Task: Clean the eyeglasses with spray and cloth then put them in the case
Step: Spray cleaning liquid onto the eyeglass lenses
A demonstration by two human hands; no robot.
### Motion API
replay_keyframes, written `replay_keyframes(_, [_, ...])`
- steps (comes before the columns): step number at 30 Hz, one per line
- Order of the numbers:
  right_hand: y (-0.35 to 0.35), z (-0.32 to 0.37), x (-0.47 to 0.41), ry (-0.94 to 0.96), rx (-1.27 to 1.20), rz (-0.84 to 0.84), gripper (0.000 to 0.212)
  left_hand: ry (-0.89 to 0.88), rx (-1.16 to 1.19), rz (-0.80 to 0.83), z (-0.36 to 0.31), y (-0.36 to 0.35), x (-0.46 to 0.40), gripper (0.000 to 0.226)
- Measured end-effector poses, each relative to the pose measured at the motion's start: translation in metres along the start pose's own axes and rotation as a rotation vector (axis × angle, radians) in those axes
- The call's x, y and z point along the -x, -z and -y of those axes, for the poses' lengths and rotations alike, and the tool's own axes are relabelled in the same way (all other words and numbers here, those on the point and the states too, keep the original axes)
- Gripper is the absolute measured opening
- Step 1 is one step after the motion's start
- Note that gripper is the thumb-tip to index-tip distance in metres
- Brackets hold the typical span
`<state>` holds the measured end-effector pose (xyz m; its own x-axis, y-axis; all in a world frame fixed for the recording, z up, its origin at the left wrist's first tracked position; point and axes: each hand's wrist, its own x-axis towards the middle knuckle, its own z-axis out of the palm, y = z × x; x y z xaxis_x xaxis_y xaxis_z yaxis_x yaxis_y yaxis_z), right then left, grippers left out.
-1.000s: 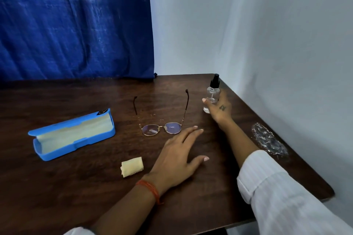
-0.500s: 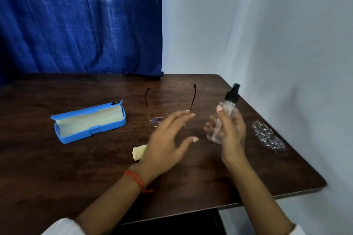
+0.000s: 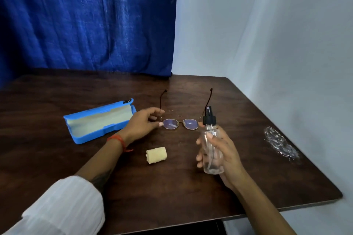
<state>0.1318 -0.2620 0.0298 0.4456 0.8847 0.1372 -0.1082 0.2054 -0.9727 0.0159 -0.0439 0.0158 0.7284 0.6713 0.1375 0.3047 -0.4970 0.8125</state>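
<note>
Thin-framed eyeglasses (image 3: 180, 123) rest unfolded on the dark wooden table (image 3: 248, 168), lenses toward me. My left hand (image 3: 142, 125) pinches the frame at the left lens corner, thumb and fingers closed on the hinge. My right hand (image 3: 221, 153) holds a clear spray bottle (image 3: 211, 150) with a black pump top upright above the table, just in front of the right lens. A small rolled yellow cloth (image 3: 156, 155) lies between my forearms. The blue case (image 3: 99, 121) lies open to the left, pale lining showing.
A crumpled piece of clear plastic (image 3: 280, 144) lies near the table's right edge. A blue curtain (image 3: 86, 21) hangs behind the table and a white wall closes the right side. The table's front edge runs close to my body.
My right hand lifted the spray bottle from the table's back right and brought it in front of the glasses. My left hand rose off the table and took hold of the frame's left corner.
</note>
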Motion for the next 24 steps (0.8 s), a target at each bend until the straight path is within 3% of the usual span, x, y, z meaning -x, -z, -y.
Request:
replay_keyframes(6, [0.001,-0.004,-0.010,-0.040,0.067,0.040,0.031,-0.088,-0.014,-0.109,0.007,-0.005,0.001,0.014])
replay_keyframes(10, [0.004,-0.007,-0.010,-0.044,0.040,0.040,0.031,-0.148,-0.053,-0.120,0.005,-0.004,0.000,0.009])
replay_keyframes(13, [0.003,-0.003,-0.020,-0.056,0.017,0.026,0.047,-0.210,-0.071,-0.174,0.002,-0.004,0.000,0.008])
replay_keyframes(17, [-0.009,0.012,-0.045,0.067,0.202,0.040,0.055,-0.278,-0.064,-0.260,-0.002,-0.001,0.000,0.006])
replay_keyframes(24, [-0.016,-0.001,-0.064,0.284,0.464,-0.108,0.079,-0.380,-0.066,-0.347,-0.005,0.001,0.001,0.004])
